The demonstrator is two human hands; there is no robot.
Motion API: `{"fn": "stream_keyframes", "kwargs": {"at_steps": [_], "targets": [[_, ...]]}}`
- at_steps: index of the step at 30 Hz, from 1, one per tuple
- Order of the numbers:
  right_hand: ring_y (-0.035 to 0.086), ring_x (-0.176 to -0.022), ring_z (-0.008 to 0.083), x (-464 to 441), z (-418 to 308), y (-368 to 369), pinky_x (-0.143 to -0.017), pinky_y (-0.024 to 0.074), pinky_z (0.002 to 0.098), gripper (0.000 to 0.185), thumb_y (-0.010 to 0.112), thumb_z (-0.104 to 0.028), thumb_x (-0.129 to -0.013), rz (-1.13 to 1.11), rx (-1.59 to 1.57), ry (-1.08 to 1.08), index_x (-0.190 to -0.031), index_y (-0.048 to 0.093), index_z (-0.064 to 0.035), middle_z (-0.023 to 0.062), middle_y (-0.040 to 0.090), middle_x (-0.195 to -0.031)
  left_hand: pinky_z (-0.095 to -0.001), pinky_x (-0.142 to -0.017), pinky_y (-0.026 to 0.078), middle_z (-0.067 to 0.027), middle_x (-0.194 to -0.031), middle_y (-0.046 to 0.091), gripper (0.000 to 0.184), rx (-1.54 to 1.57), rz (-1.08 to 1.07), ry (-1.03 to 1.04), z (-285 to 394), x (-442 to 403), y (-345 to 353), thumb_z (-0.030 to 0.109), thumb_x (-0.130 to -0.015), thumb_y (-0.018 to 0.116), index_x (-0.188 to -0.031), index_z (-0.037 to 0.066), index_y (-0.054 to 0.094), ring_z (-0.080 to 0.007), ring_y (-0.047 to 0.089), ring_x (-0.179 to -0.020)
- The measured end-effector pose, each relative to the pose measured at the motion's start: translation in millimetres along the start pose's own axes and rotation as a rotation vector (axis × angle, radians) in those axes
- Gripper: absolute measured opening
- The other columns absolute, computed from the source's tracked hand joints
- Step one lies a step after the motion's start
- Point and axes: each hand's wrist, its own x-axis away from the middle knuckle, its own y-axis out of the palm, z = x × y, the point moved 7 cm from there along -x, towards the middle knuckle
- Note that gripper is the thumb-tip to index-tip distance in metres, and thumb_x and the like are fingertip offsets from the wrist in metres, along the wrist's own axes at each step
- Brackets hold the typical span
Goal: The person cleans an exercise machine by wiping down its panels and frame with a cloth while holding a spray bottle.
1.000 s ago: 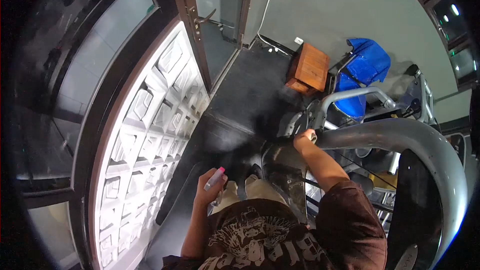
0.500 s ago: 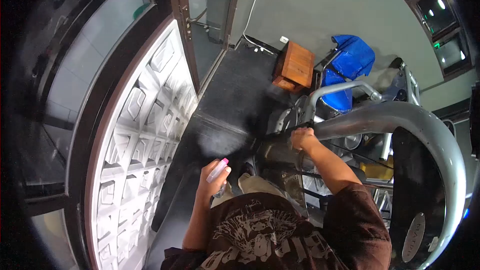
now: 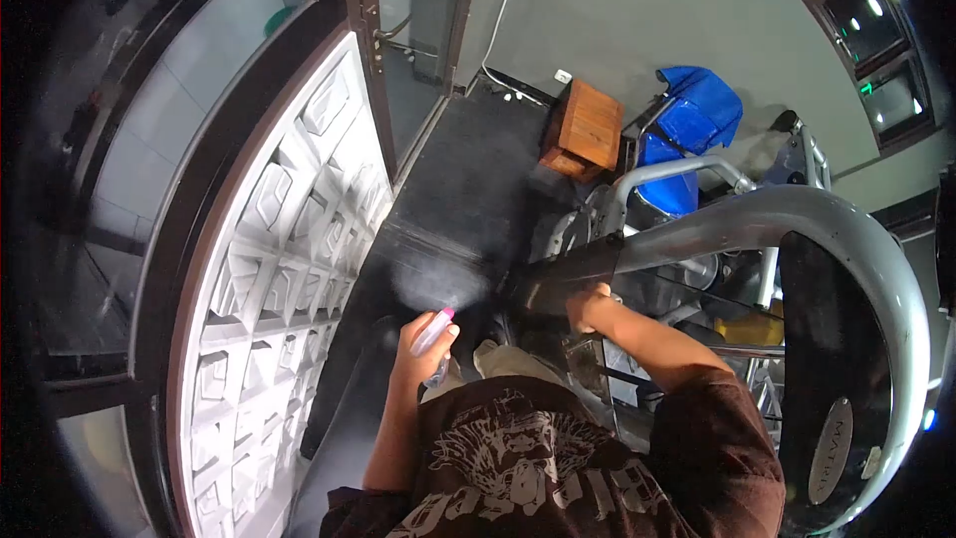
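Note:
My left hand (image 3: 428,347) is wrapped around a clear spray bottle (image 3: 431,334) with a pink nozzle, held in front of my body over the dark floor. Against the dark panel (image 3: 558,291) of a gym machine rests my right hand (image 3: 594,309), its fingers curled. Whatever those fingers hold, if anything, is hidden. From that panel, a thick silver tube (image 3: 737,211) of the machine curves off to the right. The oval plate (image 3: 832,450) on the machine reads MATRIX.
White moulded wall panels (image 3: 279,309) stand close on the left, near a door handle (image 3: 390,32). Ahead are a wooden box (image 3: 586,130) and a blue-covered seat (image 3: 697,120) by the grey wall (image 3: 617,10). Metal frame bars (image 3: 677,175) crowd the right side.
My right hand has moved down the machine's dark panel, away from the end of the silver tube. My left hand still holds the spray bottle, almost in the same place.

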Motion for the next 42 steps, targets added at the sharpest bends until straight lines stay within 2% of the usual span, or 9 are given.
{"fn": "stream_keyframes", "kwargs": {"at_steps": [4, 8, 17, 22, 25, 28, 30, 38, 42], "targets": [[0.051, -0.134, 0.0365, 49.5, 20.0, -50.8, -0.097, 0.0469, 0.0517, 0.031, 0.052, -0.022, -0.097, 0.089, -0.183, -0.023, -0.118, 0.072, -0.0118, 0.0117, 0.061, -0.138, -0.0262, -0.052, 0.042, 0.0003, -0.065, 0.058, 0.017, -0.029, 0.022, -0.01, -14.2, 3.5, -7.0, 0.018, -0.091, 0.07, -0.085, 0.004, 0.062, -0.0077, 0.055, -0.056], [0.05, -0.129, 0.0314, 20.7, 95.6, -62.1, -0.095, 0.0468, 0.0523, 0.034, 0.05, -0.023, -0.097, 0.565, -0.221, 0.359, -0.126, 0.067, -0.0183, 0.0026, 0.058, -0.135, -0.0265, -0.052, 0.043, 0.0, -0.064, 0.057, 0.016, -0.034, -0.003, -0.012, -14.5, 5.0, -1.4, 0.016, -0.091, 0.07, -0.084, 0.003, 0.062, -0.0085, 0.055, -0.055], [0.047, -0.129, 0.0309, 42.6, 22.6, 1.9, -0.095, 0.0456, 0.0513, 0.037, 0.048, -0.029, -0.099, 0.435, -0.154, 0.221, -0.129, 0.065, -0.0148, 0.0052, 0.059, -0.136, -0.0268, -0.05, 0.043, -0.0006, -0.064, 0.058, 0.016, -0.011, -0.036, 0.001, -18.2, 3.8, 5.1, 0.014, -0.091, 0.07, -0.084, 0.002, 0.063, -0.0083, 0.055, -0.053], [0.061, -0.123, 0.0328, 72.0, -46.3, 46.0, -0.098, 0.049, 0.0479, 0.04, 0.064, -0.026, -0.087, -0.152, -0.183, -0.033, -0.123, 0.069, -0.0103, 0.0116, 0.066, -0.131, -0.0264, -0.05, 0.043, -0.0007, -0.063, 0.058, 0.016, -0.009, -0.053, 0.043, -17.1, 2.9, 3.8, 0.014, -0.092, 0.069, -0.084, 0.002, 0.062, -0.0084, 0.055, -0.053], [0.062, -0.121, 0.0355, 95.4, -21.6, 9.5, -0.095, 0.0521, 0.0469, 0.042, 0.064, -0.024, -0.085, 0.044, -0.247, -0.118, -0.125, 0.067, -0.0098, 0.013, 0.066, -0.129, -0.026, -0.051, 0.043, -0.0006, -0.063, 0.058, 0.016, -0.004, -0.062, 0.027, -20.8, 2.7, 1.9, 0.014, -0.093, 0.07, -0.084, 0.002, 0.062, -0.0081, 0.054, -0.053], [0.062, -0.117, 0.0371, 74.4, 47.1, -19.7, -0.093, 0.0541, 0.0472, 0.034, 0.062, -0.024, -0.087, 0.55, -0.487, 0.179, -0.112, 0.064, -0.0004, 0.019, 0.065, -0.123, -0.0259, -0.052, 0.043, -0.0004, -0.063, 0.058, 0.015, -0.043, -0.11, 0.028, -17.5, -1.3, 5.5, 0.013, -0.092, 0.07, -0.085, 0.002, 0.063, -0.0078, 0.055, -0.054], [0.055, -0.125, 0.0382, 72.8, 82.8, -37.9, -0.1, 0.0508, 0.0477, 0.031, 0.054, -0.015, -0.091, 0.784, -0.627, 0.247, -0.12, 0.063, -0.0072, 0.0141, 0.057, -0.133, -0.026, -0.053, 0.043, -0.0002, -0.063, 0.058, 0.013, -0.054, -0.147, 0.033, -22.0, -4.3, 10.4, 0.012, -0.091, 0.071, -0.088, 0.002, 0.063, -0.0079, 0.055, -0.055], [0.043, -0.137, 0.0405, 82.6, 34.4, 9.9, -0.106, 0.0424, 0.0584, 0.037, 0.046, -0.021, -0.097, 0.464, -0.453, 0.268, -0.129, 0.063, -0.0149, 0.0028, 0.047, -0.146, -0.0257, -0.052, 0.044, 0.0017, -0.064, 0.057, 0.017, -0.052, -0.221, 0.01, -24.8, -2.8, 22.3, 0.016, -0.092, 0.072, -0.085, 0.004, 0.063, -0.0065, 0.054, -0.055], [0.048, -0.132, 0.0375, 105.9, -23.8, 36.7, -0.104, 0.0433, 0.055, 0.046, 0.046, -0.026, -0.096, 0.352, -0.392, 0.162, -0.136, 0.053, -0.0046, 0.0094, 0.053, -0.142, -0.026, -0.053, 0.045, 0.0019, -0.065, 0.057, 0.017, -0.044, -0.224, -0.037, -37.2, -3.7, 15.8, 0.017, -0.092, 0.072, -0.086, 0.004, 0.063, -0.0066, 0.054, -0.055]]}}
